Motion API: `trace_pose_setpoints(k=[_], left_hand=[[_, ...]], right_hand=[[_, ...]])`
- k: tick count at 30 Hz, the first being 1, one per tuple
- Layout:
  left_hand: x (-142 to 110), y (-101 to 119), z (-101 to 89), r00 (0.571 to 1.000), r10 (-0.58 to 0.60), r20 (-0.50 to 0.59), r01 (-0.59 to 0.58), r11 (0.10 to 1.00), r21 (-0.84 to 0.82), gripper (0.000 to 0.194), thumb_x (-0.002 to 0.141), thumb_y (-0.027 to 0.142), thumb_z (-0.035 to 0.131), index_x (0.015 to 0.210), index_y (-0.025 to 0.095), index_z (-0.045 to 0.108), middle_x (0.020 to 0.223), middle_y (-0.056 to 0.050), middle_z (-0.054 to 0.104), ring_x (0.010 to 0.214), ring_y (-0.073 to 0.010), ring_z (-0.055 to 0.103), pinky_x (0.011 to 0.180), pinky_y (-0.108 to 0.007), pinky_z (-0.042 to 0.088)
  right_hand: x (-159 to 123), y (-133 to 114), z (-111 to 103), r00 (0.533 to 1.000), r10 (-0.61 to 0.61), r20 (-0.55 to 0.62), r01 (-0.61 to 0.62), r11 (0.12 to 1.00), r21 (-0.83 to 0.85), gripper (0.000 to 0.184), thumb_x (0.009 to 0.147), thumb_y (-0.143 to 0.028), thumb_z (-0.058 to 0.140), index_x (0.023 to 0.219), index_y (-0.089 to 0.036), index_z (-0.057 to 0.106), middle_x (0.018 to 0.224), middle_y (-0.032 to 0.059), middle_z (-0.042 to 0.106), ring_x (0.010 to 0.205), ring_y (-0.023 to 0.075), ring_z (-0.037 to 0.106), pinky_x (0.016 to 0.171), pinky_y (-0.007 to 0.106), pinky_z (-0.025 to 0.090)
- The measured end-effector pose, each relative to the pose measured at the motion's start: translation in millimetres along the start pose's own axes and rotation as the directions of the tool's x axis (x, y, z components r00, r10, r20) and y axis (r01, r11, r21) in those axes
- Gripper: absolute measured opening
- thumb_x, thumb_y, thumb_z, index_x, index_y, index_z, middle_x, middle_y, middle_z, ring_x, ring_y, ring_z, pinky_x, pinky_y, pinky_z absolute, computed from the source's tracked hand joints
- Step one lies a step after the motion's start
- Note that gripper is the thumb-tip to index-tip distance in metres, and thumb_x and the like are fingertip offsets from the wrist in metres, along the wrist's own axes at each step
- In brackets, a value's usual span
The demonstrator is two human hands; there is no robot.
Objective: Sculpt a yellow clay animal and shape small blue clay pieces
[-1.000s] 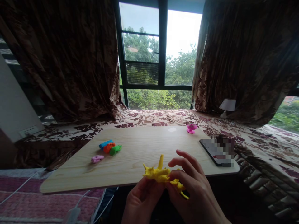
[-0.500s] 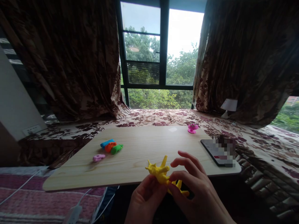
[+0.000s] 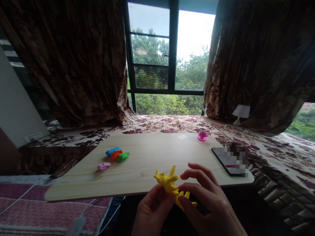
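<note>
Just past the table's near edge, a yellow clay animal figure (image 3: 169, 185) with pointed bits at one end and several stubby limbs is held up on its side. My left hand (image 3: 154, 208) pinches its body between thumb and fingers. On the figure's other side, my right hand (image 3: 206, 193) has its thumb and index finger against the body near the hind limbs, while the other fingers are raised and curved. Part of the body is hidden behind the fingers.
Blue (image 3: 112, 151), orange (image 3: 115, 155), green (image 3: 123, 157) and pale pink (image 3: 103, 166) clay pieces lie on the left of the wooden table (image 3: 147, 144). A bright pink clay piece (image 3: 203, 135) stands at the back right. A tablet (image 3: 225, 160) lies at the right edge.
My right thumb and index finger have shifted slightly on the yellow figure, and its rear part has turned a little. My left hand keeps its hold.
</note>
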State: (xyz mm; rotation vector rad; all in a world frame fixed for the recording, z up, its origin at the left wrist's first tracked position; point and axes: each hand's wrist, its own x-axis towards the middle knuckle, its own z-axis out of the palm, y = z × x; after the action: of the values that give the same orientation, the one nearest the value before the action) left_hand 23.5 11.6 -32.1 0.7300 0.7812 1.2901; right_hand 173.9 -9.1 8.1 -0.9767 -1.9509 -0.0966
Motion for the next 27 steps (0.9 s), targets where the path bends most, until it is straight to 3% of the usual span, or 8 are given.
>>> trace_pose_setpoints(k=[3, 6, 12, 16, 20, 24, 27], left_hand=[[0.8, 2.5, -3.2, 0.992, -0.117, 0.045, 0.121, 0.987, -0.108, 0.026, 0.063, 0.019, 0.076, 0.088, 0.016, 0.071, 0.09, -0.007, 0.074, 0.088, -0.0205, 0.066, 0.085, -0.03, 0.048], [1.6, 5.8, -6.8, 0.952, -0.254, 0.17, 0.286, 0.938, -0.197, 0.029, 0.067, 0.016, 0.073, 0.096, 0.012, 0.07, 0.089, -0.01, 0.074, 0.086, -0.0193, 0.066, 0.084, -0.032, 0.049], [-2.1, 12.9, -5.9, 0.866, -0.348, 0.36, 0.453, 0.851, -0.267, 0.025, 0.076, 0.011, 0.061, 0.101, 0.011, 0.067, 0.088, -0.009, 0.072, 0.082, -0.015, 0.066, 0.079, -0.029, 0.05], [-7.5, 15.9, -0.5, 0.831, -0.366, 0.419, 0.496, 0.829, -0.259, 0.026, 0.08, 0.017, 0.056, 0.103, 0.01, 0.066, 0.096, -0.01, 0.07, 0.086, -0.0168, 0.065, 0.081, -0.029, 0.047], [-9.5, 18.2, 2.1, 0.822, -0.355, 0.445, 0.494, 0.833, -0.25, 0.026, 0.08, 0.018, 0.054, 0.103, 0.011, 0.066, 0.098, -0.01, 0.069, 0.087, -0.0174, 0.064, 0.082, -0.029, 0.044], [-9.3, 18.6, 0.0, 0.801, -0.374, 0.467, 0.506, 0.84, -0.196, 0.027, 0.081, 0.017, 0.052, 0.102, 0.01, 0.066, 0.087, -0.007, 0.069, 0.073, -0.013, 0.062, 0.073, -0.026, 0.044], [-10.5, 16.1, -0.5, 0.809, -0.375, 0.453, 0.5, 0.844, -0.194, 0.028, 0.081, 0.018, 0.05, 0.103, 0.01, 0.065, 0.084, -0.007, 0.068, 0.073, -0.0134, 0.061, 0.073, -0.026, 0.043]], right_hand=[[0.1, 3.7, -17.1, 0.998, 0.029, -0.058, -0.031, 0.999, -0.035, 0.022, 0.079, -0.011, 0.06, 0.099, -0.021, 0.06, 0.108, 0.0064, 0.057, 0.119, 0.0239, 0.041, 0.094, 0.038, 0.042], [0.2, 10.5, -28.9, 0.994, 0.093, -0.066, -0.094, 0.996, -0.01, 0.017, 0.082, -0.013, 0.057, 0.095, -0.025, 0.06, 0.108, 0.0032, 0.056, 0.118, 0.0207, 0.042, 0.096, 0.033, 0.04], [-0.3, 17.1, -25.6, 0.958, 0.184, 0.22, -0.235, 0.943, 0.234, 0.019, 0.086, -0.014, 0.053, 0.096, -0.029, 0.06, 0.104, -0.0002, 0.052, 0.096, 0.0123, 0.055, 0.082, 0.022, 0.047], [7.3, 8.6, -26.5, 0.947, 0.085, 0.308, -0.16, 0.96, 0.229, 0.023, 0.084, -0.014, 0.056, 0.097, -0.031, 0.064, 0.107, 0.0012, 0.047, 0.101, 0.0146, 0.052, 0.09, 0.027, 0.044], [16.8, 2.7, -31.9, 0.941, -0.013, 0.337, -0.031, 0.992, 0.125, 0.017, 0.085, -0.02, 0.057, 0.095, -0.031, 0.066, 0.118, 0.002, 0.043, 0.122, 0.0215, 0.034, 0.1, 0.034, 0.035], [19.1, 3.2, -32.9, 0.925, -0.025, 0.378, -0.004, 0.997, 0.077, 0.012, 0.086, -0.024, 0.057, 0.091, -0.03, 0.066, 0.124, -0.0004, 0.042, 0.129, 0.0208, 0.024, 0.104, 0.033, 0.03], [19.1, 2.7, -32.8, 0.915, -0.031, 0.403, 0.002, 0.997, 0.073, 0.013, 0.085, -0.022, 0.058, 0.091, -0.03, 0.066, 0.123, -0.0014, 0.043, 0.131, 0.0194, 0.022, 0.105, 0.031, 0.029]])
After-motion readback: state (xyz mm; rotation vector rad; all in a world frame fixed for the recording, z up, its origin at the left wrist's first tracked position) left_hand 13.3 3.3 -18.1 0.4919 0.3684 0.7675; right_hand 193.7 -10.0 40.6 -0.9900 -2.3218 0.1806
